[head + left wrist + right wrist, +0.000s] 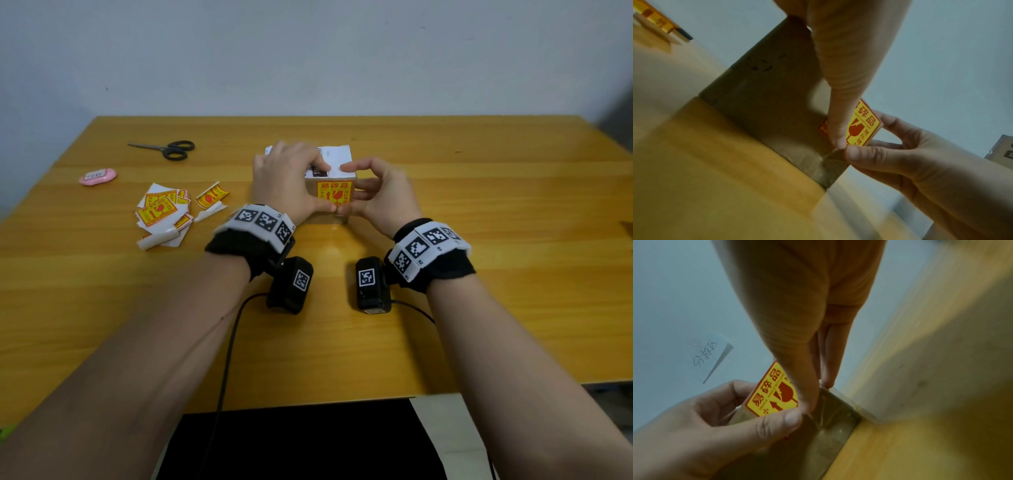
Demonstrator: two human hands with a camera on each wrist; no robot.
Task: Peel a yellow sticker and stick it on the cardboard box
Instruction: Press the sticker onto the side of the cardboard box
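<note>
The table [479, 212] runs wide under my forearms, and the cardboard box [346, 214] stands at its middle, dead ahead at twelve o'clock. A white label [337, 156] covers its top. On the face turned toward me sits the yellow sticker [335, 192], which looks laid on but, I judge, not yet rubbed down.

My left hand [286, 180] curls over the box from ten o'clock, fingers gripping the top edge, thumb down on the sticker's lower edge. My right hand [380, 192] comes in from two o'clock; its forefinger lies on the top edge, its thumb meets the left thumb at the sticker's bottom, at six o'clock. In the wrist views both thumbs press there, tip to tip.

To finish well, I should keep the box pinned with my left fingers and sweep each thumb outward from six toward three and nine, then upward, chasing air out. Corners want firm pressure last.

The spare stickers [164, 210] lie well apart at nine o'clock, the scissors [171, 149] beyond them.
</note>
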